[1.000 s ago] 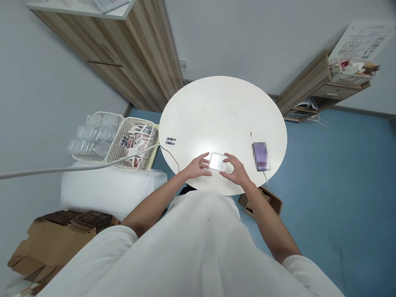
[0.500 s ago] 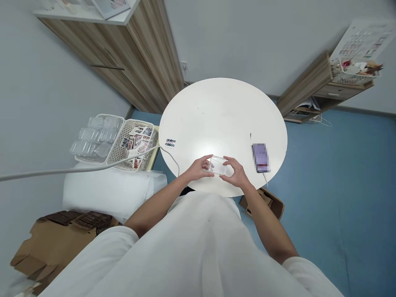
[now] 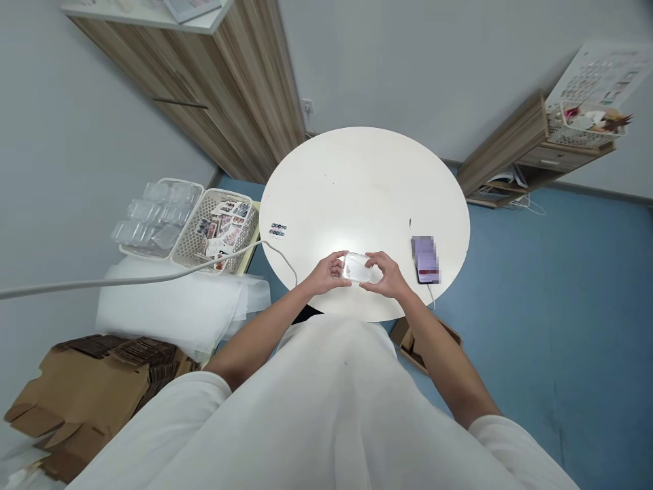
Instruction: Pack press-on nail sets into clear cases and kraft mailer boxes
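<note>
A small clear plastic box (image 3: 357, 268) is held above the near edge of the round white table (image 3: 367, 184). My left hand (image 3: 326, 273) grips its left end, thumb below and fingers above. At its right end my right hand (image 3: 386, 275) pinches it in the same way. What the box contains, if anything, I cannot make out. A sheet of dark press-on nails (image 3: 277, 230) lies at the table's left edge. To the right of my hands rests a phone (image 3: 426, 260) with a cable plugged in.
Left of the table stand a white basket of clear plastic boxes (image 3: 153, 218) and a white basket of nail sheets (image 3: 219, 228). A white cable (image 3: 153, 280) crosses in front of them. Flattened cardboard boxes (image 3: 76, 391) lie lower left; an open carton (image 3: 415, 347) sits under the table's right side.
The view has shifted slightly. Both hands keep their hold on the clear box, which stays in nearly the same place.
</note>
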A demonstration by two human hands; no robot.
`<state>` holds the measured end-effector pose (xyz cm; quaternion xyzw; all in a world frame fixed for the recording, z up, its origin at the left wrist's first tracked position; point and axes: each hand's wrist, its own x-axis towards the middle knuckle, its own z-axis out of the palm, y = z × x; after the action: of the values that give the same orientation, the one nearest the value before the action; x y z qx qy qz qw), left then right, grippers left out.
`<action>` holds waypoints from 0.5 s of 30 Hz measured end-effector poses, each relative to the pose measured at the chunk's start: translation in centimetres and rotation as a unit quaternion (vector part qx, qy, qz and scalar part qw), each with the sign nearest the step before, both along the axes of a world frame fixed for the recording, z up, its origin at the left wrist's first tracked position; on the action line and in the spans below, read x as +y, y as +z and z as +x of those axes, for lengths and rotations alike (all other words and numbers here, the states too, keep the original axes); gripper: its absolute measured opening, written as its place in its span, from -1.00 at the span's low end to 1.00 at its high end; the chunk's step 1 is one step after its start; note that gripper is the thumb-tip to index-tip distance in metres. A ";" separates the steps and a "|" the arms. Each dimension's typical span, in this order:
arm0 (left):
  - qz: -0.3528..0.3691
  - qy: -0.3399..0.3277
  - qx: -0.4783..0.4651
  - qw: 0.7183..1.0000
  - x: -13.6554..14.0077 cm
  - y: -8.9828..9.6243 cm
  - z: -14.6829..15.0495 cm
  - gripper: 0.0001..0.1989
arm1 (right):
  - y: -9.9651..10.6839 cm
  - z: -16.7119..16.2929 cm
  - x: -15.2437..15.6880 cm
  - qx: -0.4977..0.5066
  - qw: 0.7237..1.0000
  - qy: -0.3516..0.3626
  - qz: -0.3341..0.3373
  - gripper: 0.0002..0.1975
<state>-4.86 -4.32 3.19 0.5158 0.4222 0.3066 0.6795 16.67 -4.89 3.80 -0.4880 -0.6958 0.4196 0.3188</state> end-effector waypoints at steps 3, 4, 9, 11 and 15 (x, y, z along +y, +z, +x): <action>0.000 -0.001 -0.001 1.000 -0.1 -0.2 0.3 -0.19 | -0.2 0.3 -0.3 0.025 1.000 -0.006 -0.011 -0.59; 0.000 -0.004 0.001 1.000 -0.2 -0.2 0.4 -0.19 | -0.2 0.4 -0.3 0.047 0.999 -0.012 -0.020 -0.59; -0.021 -0.006 -0.003 1.000 -0.2 -0.3 0.9 -0.16 | -0.6 0.7 0.0 0.162 0.980 -0.057 -0.098 -0.58; -0.039 0.004 -0.014 0.999 -0.2 -0.2 1.1 -0.15 | -0.6 0.9 0.2 0.168 0.976 -0.052 -0.126 -0.58; -0.101 0.002 -0.033 0.994 -0.3 0.1 0.9 -0.21 | -0.4 1.1 0.1 0.155 0.977 -0.049 -0.138 -0.57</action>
<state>-3.98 -4.60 3.26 0.4329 0.4295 0.2806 0.7412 17.80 -4.74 3.40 -0.4897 -0.5489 0.5658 0.3727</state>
